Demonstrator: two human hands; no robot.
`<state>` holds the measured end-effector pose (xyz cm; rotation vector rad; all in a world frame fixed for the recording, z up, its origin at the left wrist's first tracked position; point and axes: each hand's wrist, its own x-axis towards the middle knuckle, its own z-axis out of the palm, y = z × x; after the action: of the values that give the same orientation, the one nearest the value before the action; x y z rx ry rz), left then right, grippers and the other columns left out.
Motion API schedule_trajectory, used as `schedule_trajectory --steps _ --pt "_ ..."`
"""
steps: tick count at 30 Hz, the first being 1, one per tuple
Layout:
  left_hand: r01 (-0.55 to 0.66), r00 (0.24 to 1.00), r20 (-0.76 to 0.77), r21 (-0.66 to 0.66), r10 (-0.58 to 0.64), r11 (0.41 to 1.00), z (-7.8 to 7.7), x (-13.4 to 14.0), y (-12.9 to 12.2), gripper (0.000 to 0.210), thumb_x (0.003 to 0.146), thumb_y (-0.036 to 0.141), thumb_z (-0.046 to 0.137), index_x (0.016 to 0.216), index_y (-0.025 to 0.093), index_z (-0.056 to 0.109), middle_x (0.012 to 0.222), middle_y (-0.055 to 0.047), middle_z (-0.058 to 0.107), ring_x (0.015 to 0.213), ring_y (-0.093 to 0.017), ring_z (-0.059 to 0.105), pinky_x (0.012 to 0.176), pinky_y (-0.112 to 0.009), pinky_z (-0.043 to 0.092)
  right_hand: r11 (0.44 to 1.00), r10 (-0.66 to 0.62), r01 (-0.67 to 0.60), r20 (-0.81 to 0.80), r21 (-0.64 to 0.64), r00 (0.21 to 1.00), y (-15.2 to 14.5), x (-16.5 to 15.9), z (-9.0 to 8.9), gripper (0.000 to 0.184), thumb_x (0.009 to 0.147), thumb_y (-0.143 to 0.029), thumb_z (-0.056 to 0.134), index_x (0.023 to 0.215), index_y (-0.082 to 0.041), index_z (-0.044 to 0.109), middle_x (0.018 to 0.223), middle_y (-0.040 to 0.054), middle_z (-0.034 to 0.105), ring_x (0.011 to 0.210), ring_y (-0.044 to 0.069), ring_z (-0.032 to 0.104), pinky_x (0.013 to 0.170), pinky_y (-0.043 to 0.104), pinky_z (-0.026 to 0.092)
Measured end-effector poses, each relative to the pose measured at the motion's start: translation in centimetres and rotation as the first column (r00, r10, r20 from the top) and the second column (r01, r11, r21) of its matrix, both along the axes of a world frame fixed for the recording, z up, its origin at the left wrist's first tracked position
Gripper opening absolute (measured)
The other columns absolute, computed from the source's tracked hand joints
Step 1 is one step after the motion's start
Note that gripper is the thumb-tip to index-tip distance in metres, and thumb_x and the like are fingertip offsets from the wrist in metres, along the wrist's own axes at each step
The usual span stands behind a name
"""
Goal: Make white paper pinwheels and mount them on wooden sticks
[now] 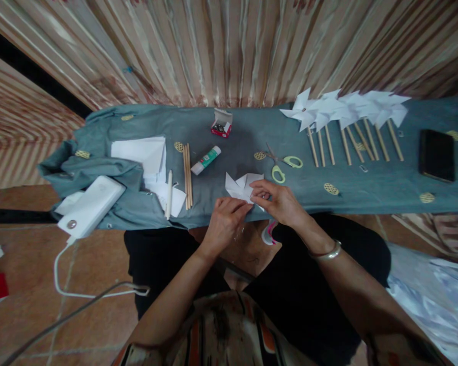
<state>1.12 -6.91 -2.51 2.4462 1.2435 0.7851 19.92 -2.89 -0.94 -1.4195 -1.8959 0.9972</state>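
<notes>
A partly folded white paper pinwheel [236, 189] lies near the front edge of the cloth-covered table. My left hand [227, 219] has its fingers closed on the near edge of the paper. On the paper's right side, my right hand [277, 199] pinches a corner with curled fingers, and a bracelet circles that wrist. Just beyond the paper are open scissors [278, 165] with light green handles and a glue stick [206, 160]. Further back stands an open small red box [221, 124] with little metal pieces inside. The fingertips partly cover the paper's near folds.
Several finished pinwheels [343, 109] on wooden sticks lie at the back right, left of a black phone [437, 155]. To the left are loose wooden sticks [188, 178], a white pen [169, 195], paper sheets [141, 152] and a cabled white power bank [93, 206]. A pleated curtain [229, 51] hangs behind.
</notes>
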Motion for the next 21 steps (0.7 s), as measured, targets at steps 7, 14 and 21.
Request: schedule_trajectory --steps 7,14,21 --pt "-0.014 1.0 -0.018 0.027 0.014 1.0 -0.4 0.0 -0.2 0.023 0.095 0.018 0.051 0.11 0.018 0.067 0.1 -0.008 0.069 0.093 -0.021 0.058 0.079 -0.037 0.041 0.999 -0.007 0.007 0.006 0.049 1.0 0.1 -0.6 -0.4 0.026 0.082 -0.019 0.06 0.108 -0.02 0.064 0.085 0.0015 0.072 0.08 0.016 0.069 0.077 0.03 0.054" --pt "-0.045 0.999 -0.01 0.027 0.046 0.999 -0.3 0.1 -0.1 0.022 0.096 0.02 0.05 0.109 0.017 0.067 0.098 -0.007 0.069 0.092 -0.021 0.057 0.078 -0.036 0.041 0.996 -0.013 0.01 0.036 0.089 0.999 0.2 -1.4 -0.6 0.029 0.081 -0.018 0.059 0.11 -0.019 0.063 0.086 0.0027 0.071 0.08 0.017 0.068 0.08 0.032 0.054" --pt "-0.072 0.997 -0.024 0.01 0.073 0.997 -0.2 -0.1 -0.1 0.023 0.096 0.023 0.049 0.109 0.019 0.068 0.097 -0.008 0.068 0.092 -0.021 0.055 0.076 -0.036 0.039 0.991 -0.002 -0.009 0.081 0.135 0.997 0.2 -1.6 -0.8 0.029 0.084 -0.019 0.057 0.112 -0.021 0.062 0.086 0.003 0.071 0.082 0.019 0.067 0.081 0.034 0.054"
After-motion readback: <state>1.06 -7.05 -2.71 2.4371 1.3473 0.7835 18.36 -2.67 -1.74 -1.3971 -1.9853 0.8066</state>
